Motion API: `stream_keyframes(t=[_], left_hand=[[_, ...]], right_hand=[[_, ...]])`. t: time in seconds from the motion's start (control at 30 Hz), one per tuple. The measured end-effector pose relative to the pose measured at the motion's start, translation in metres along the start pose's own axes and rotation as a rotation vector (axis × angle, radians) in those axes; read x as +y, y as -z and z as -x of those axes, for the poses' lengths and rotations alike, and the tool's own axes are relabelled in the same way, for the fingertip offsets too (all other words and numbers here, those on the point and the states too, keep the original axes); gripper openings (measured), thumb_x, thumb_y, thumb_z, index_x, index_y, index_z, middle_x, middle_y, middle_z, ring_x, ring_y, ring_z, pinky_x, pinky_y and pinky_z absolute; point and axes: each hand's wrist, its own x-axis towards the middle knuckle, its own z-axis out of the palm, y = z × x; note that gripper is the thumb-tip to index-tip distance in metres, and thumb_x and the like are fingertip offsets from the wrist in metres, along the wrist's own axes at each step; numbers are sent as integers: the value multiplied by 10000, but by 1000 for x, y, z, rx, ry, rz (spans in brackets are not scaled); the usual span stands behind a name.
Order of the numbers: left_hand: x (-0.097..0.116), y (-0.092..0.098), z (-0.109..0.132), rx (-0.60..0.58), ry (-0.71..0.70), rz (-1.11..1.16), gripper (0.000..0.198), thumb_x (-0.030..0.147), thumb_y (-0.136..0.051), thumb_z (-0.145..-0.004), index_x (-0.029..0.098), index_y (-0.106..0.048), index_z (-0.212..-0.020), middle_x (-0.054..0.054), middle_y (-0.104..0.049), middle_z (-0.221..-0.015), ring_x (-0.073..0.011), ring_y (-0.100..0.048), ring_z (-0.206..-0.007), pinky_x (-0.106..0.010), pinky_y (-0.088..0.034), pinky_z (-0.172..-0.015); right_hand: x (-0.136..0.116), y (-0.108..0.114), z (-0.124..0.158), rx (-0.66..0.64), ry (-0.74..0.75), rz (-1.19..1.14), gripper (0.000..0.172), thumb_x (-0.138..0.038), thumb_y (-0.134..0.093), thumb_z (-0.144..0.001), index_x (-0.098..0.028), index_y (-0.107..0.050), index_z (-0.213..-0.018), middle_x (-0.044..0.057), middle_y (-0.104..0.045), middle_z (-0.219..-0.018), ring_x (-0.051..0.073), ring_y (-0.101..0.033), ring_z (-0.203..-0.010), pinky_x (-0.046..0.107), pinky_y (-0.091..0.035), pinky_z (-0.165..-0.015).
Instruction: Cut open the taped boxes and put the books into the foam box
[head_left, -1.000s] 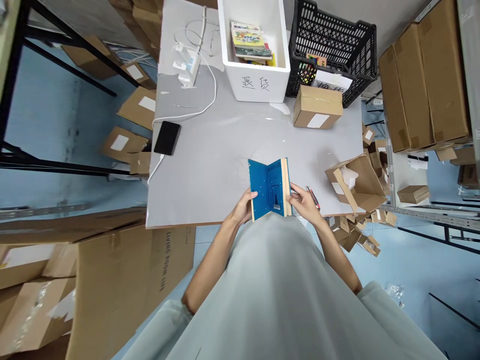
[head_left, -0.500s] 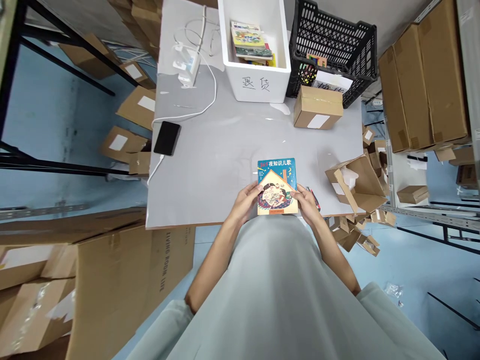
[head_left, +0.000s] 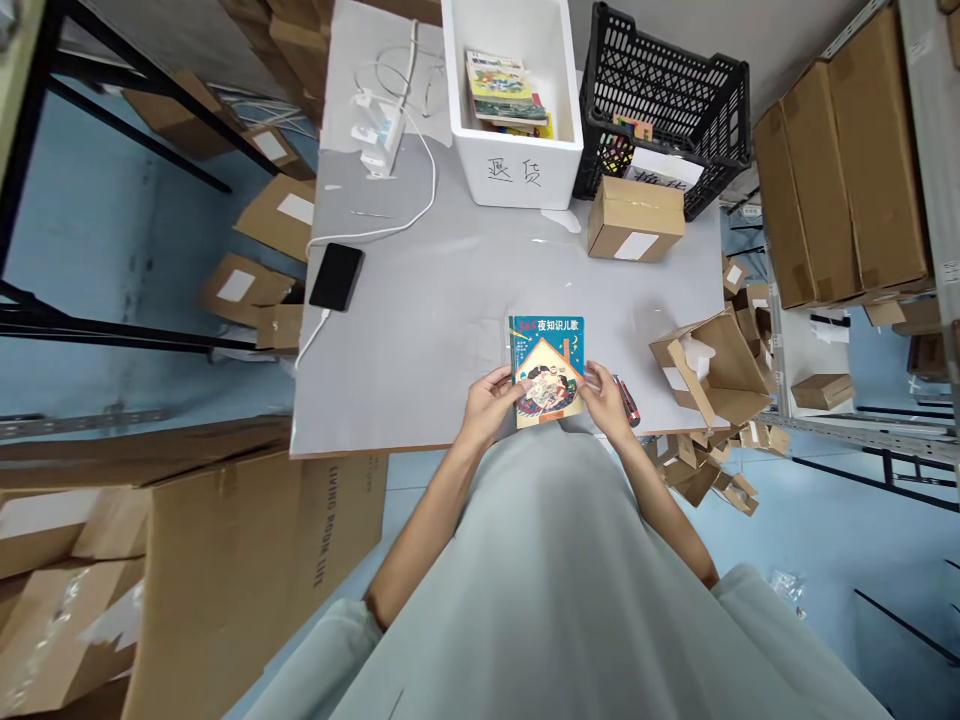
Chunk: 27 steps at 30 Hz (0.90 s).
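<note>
A children's book [head_left: 547, 370] with a blue and cream illustrated cover is held face up near the table's front edge. My left hand [head_left: 489, 402] grips its left side, thumb on the cover and fingers beneath. On the opposite side, my right hand [head_left: 602, 398] pinches the right edge with the thumb over the cover. Just right of that hand a dark and red object, perhaps a box cutter [head_left: 627, 400], lies partly hidden. Further right is an opened cardboard box [head_left: 720, 370] with white packing inside.
On the grey table [head_left: 420, 340] stand a white bin [head_left: 517, 175] with several books, a black crate [head_left: 712, 110] and a closed carton [head_left: 636, 218]. A phone [head_left: 336, 277] on a cable lies left, below a power strip [head_left: 384, 140]. Large cartons [head_left: 847, 180] rise at right.
The book has shifted slightly left and turned a little, so its spine edge now shows on the left. My right hand has moved left with it, its fingers less tucked under.
</note>
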Motion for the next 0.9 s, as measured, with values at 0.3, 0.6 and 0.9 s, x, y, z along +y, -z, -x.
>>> stream_keyframes(t=[0.3, 0.6, 0.9], left_hand=[[13, -26, 36, 84, -366, -404, 349, 394, -893, -831, 310, -857, -1167, -76, -792, -1296, -388, -659, -1357, -515, -507, -1214], [29, -20, 45, -93, -439, -505, 478, 526, -896, -843, 314, -831, -1267, -102, -699, -1520, -444, -491, -1544, -647, -282, -1369], [22, 6, 16, -385, 236, -95, 723, 713, -972, -668, 147, -820, -1092, -151, -851, -1045, -346, -812, -976, -463, -640, -932]], right_hand=[[-26, -64, 24, -172, 85, -147, 700, -708, -846, -830, -245, -680, -1328, 118, -737, -1428, 290, -740, -1246, 449, -616, -1114], [-34, -34, 23, -49, -55, -245, 526, -629, -787, -820, -208, -755, -1134, 96, -825, -1222, 348, -712, -1295, 452, -617, -1077], [-30, 6, 20, -165, -180, -323, 472, -600, -884, -698, -231, -783, -975, 60, -849, -1085, 368, -745, -1209, 434, -625, -978]])
